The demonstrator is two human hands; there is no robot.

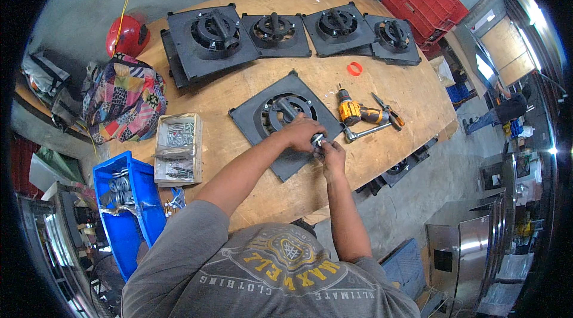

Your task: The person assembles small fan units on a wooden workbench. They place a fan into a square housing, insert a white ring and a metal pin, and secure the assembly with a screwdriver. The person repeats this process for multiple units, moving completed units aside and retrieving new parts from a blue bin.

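A black square plate [250, 109] with a raised round centre lies turned cornerwise on the wooden table in front of me. My left hand [301, 132] is closed over its near right part, fingers curled round a small dark round piece with a shiny metal face [317, 140]. My right hand [332, 156] pinches the same piece from the right, just above the plate's edge. The fingers hide most of the piece, so its exact kind cannot be made out. Close by on the right lie a socket wrench [364, 133] and a yellow and black cordless drill [348, 110].
Several similar black plates [337, 25] line the table's far side. Pliers [391, 112] and an orange ring [354, 68] lie at the right. On the left stand a wooden box of screws [178, 160], a blue bin [119, 222], a patchwork cloth bag [128, 100] and a red helmet [128, 35].
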